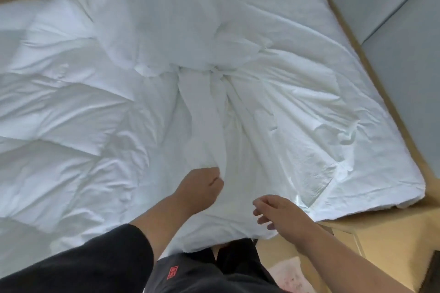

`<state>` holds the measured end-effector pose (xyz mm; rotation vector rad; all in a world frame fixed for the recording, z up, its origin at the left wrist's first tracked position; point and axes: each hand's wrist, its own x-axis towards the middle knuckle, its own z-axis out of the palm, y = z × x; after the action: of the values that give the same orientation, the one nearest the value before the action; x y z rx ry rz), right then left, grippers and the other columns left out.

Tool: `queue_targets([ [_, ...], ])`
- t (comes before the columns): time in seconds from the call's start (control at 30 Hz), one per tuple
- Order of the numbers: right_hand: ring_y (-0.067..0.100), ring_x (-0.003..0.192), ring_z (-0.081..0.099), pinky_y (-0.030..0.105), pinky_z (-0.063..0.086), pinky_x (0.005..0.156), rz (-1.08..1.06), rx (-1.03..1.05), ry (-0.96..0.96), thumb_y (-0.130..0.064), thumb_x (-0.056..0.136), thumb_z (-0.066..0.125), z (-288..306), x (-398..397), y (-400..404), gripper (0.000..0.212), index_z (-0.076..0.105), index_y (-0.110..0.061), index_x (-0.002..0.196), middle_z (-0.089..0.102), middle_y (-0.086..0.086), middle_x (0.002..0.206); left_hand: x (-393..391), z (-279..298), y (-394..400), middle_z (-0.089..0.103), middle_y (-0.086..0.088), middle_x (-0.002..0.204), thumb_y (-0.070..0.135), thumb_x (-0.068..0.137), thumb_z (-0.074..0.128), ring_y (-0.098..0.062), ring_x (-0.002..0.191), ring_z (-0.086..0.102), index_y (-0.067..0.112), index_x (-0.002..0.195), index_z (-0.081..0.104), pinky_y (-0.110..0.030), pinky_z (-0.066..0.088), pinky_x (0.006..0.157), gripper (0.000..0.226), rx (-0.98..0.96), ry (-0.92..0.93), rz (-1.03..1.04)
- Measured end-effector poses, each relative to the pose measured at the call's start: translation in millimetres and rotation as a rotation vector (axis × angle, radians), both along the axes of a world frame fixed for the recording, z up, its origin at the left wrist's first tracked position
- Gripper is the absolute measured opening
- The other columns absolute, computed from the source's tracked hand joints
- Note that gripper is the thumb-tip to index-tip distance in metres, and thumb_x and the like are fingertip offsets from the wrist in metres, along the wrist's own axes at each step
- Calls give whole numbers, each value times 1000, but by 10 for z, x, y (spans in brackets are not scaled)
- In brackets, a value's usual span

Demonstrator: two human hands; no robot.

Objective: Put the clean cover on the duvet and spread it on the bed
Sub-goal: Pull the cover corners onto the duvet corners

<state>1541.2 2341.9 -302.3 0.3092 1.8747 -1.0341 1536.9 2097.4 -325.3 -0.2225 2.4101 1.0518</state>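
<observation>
A puffy white duvet lies crumpled over the left half of the bed. A thin white cover is bunched in the middle and fans out toward the near edge. My left hand is closed in a fist and grips a fold of the cover near the bed's front edge. To its right, my right hand hovers just above the cover's near edge with fingers loosely curled and holds nothing.
The wooden bed frame shows along the right side and the near right corner. A grey wall panel stands at the right. A pillow lies at the far left. My dark trousers fill the bottom.
</observation>
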Motion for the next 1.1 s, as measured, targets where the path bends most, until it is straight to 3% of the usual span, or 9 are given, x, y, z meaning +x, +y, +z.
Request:
queue_targets([
  [0.2, 27, 122, 65, 42, 49, 103, -356, -543, -234, -66, 96, 49, 773, -588, -314, 66, 73, -11, 123, 69, 14, 128, -196, 1374, 594, 38, 4, 58, 25, 89, 43, -12, 56, 34, 17, 62, 31, -31, 31, 55, 31, 128, 214, -143],
  [0.33, 19, 61, 67, 30, 52, 58, -219, -505, -44, -34, 67, 86, 1257, -806, -311, 24, 74, -14, 61, 65, 8, 66, -67, 1682, 913, 37, 2, 58, 20, 94, 45, -14, 55, 33, 14, 63, 33, -31, 29, 55, 33, 104, 320, -322],
  [0.43, 20, 64, 70, 31, 54, 59, -204, -316, 181, -38, 93, 69, 1384, -827, -153, 29, 75, -16, 76, 72, 6, 71, 52, 1652, 941, 41, 7, 64, 37, 98, 40, -10, 60, 37, 19, 68, 33, -20, 30, 56, 35, 198, 360, -297],
  [0.57, 18, 62, 61, 23, 46, 51, -201, -287, 222, -34, 98, 64, 1657, -753, 204, 38, 68, 3, 89, 65, 6, 74, -66, 1315, 771, 49, 17, 76, 46, 101, 44, -2, 69, 46, 25, 78, 44, -26, 48, 75, 31, 380, 318, 328],
  [0.67, 9, 52, 58, 17, 43, 47, -34, -363, 293, -45, 95, 66, 1969, -635, 330, 36, 75, -21, 69, 63, -2, 64, -310, 1067, 552, 57, -3, 129, 65, 93, 54, -24, 107, 62, 20, 132, 50, -49, 56, 93, 60, 650, -144, 901],
  [0.77, 3, 52, 59, 16, 45, 49, -16, -490, 334, -38, 100, 59, 2141, -582, 315, 42, 74, -29, 61, 63, -10, 60, -497, 830, 577, 46, -13, 150, 80, 66, 74, -45, 126, 55, 20, 153, 35, -60, 51, 91, 112, 1052, -514, 1028],
  [0.83, 2, 55, 61, 16, 46, 53, -10, -548, 317, -33, 101, 57, 2180, -559, 288, 43, 76, -29, 63, 64, -11, 62, -592, 752, 761, 62, -14, 136, 70, 64, 84, -42, 119, 62, 17, 143, 53, -59, 51, 93, 100, 1336, -605, 895],
  [0.97, 10, 72, 68, 21, 51, 64, 48, -495, 317, -47, 97, 65, 2075, -530, 391, 31, 81, -21, 88, 73, -3, 80, -649, 823, 844, 73, -17, 116, 28, 73, 79, -41, 108, 67, 13, 128, 66, -57, 55, 87, 59, 1280, -423, 1083],
  [1.1, 26, 88, 73, 42, 59, 87, -1, -118, 344, -49, 96, 63, 1684, -715, 706, 34, 75, -18, 102, 77, 7, 98, -520, 1230, 338, 72, 1, 104, 38, 85, 66, -24, 95, 66, 29, 94, 72, -39, 54, 86, 14, 840, 140, 1431],
])
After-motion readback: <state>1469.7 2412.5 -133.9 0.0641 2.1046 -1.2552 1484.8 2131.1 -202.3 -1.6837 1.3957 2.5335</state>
